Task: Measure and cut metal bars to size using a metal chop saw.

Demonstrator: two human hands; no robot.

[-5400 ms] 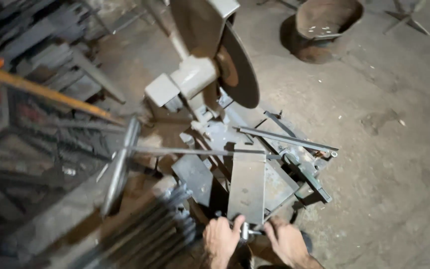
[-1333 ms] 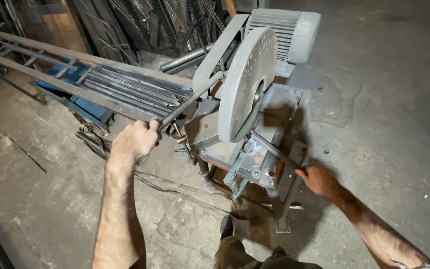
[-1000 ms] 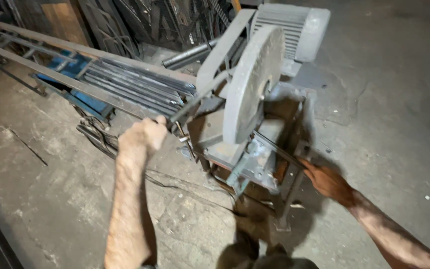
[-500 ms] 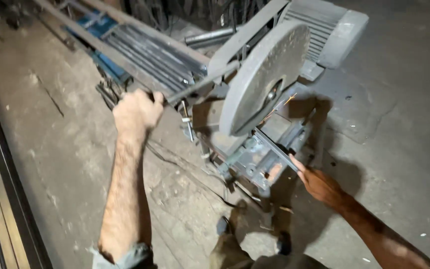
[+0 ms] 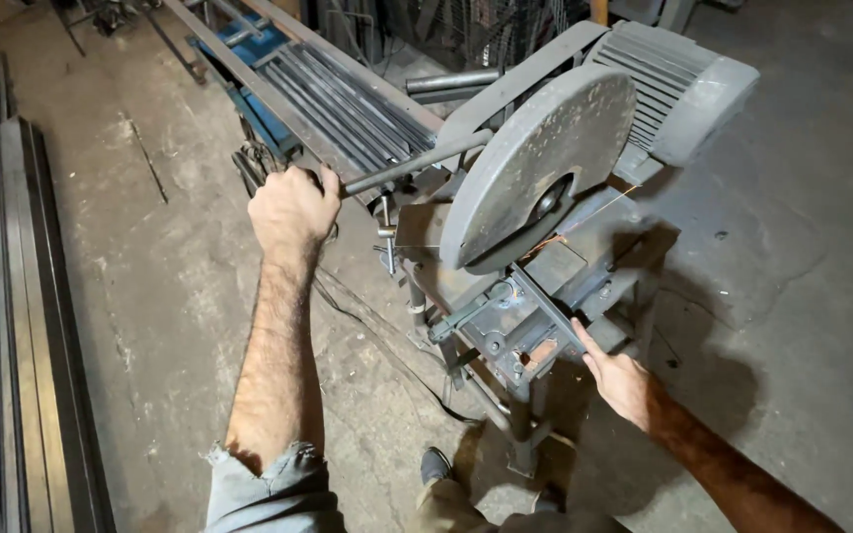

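A grey chop saw stands on a low metal stand, its round blade guard (image 5: 535, 168) lowered toward the vise. My left hand (image 5: 293, 209) is shut on the saw's long bar handle (image 5: 417, 163). A thin metal strip (image 5: 550, 311) lies in the vise (image 5: 491, 326) under the blade, with a few sparks beside the guard. My right hand (image 5: 619, 380) rests with fingers extended against the strip's near end. The ribbed motor (image 5: 678, 84) sits behind the guard.
Long steel bars (image 5: 348, 99) lie on a blue rack behind the saw. More steel profiles (image 5: 12, 326) are stacked along the left edge. A cable (image 5: 377, 341) runs over the concrete floor. My shoe (image 5: 436, 464) is by the stand's foot.
My left hand has pulled the handle down, lowering the blade onto the strip. My right hand stayed at the strip's near end. The view shifted left.
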